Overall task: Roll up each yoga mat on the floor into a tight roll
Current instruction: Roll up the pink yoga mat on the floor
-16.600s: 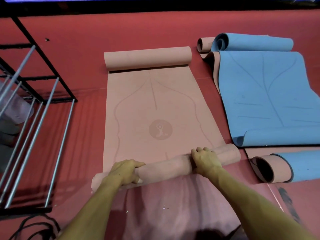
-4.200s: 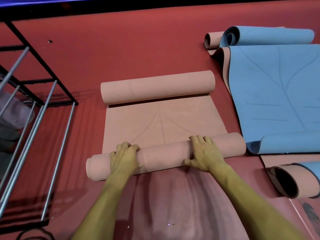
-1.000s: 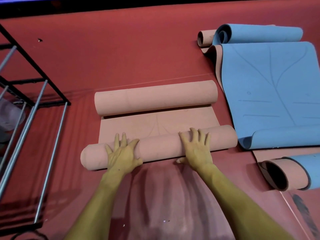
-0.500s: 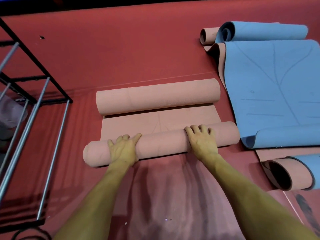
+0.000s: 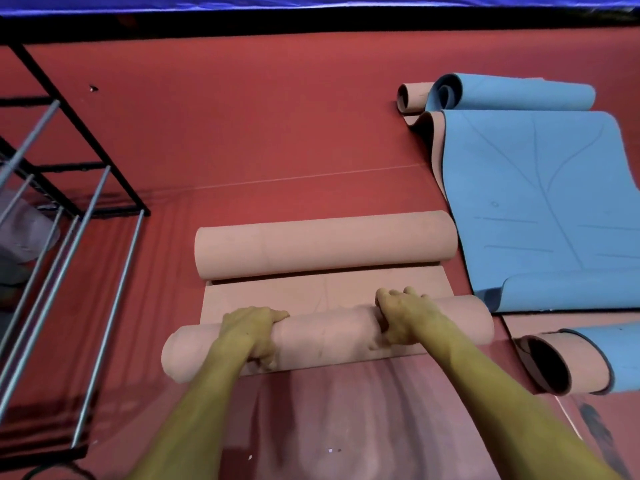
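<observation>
A pink yoga mat lies on the red floor with both ends rolled. Its near roll (image 5: 329, 336) lies across in front of me. My left hand (image 5: 254, 332) grips that roll left of its middle. My right hand (image 5: 403, 317) grips it right of its middle, fingers curled over the top. A narrow flat strip of the mat (image 5: 325, 291) separates the near roll from the far roll (image 5: 323, 245). A blue mat (image 5: 540, 209) lies mostly flat at the right, its ends curled.
A black metal rack (image 5: 79, 202) with silver bars stands at the left. A loosely rolled blue and pink mat (image 5: 568, 362) lies at the lower right. Another small pink roll (image 5: 412, 97) sits at the far right, behind the blue mat.
The near roll has moved further toward the far roll and the flat strip between them has narrowed. My hands went from flat palms on the roll to curled grips around it.
</observation>
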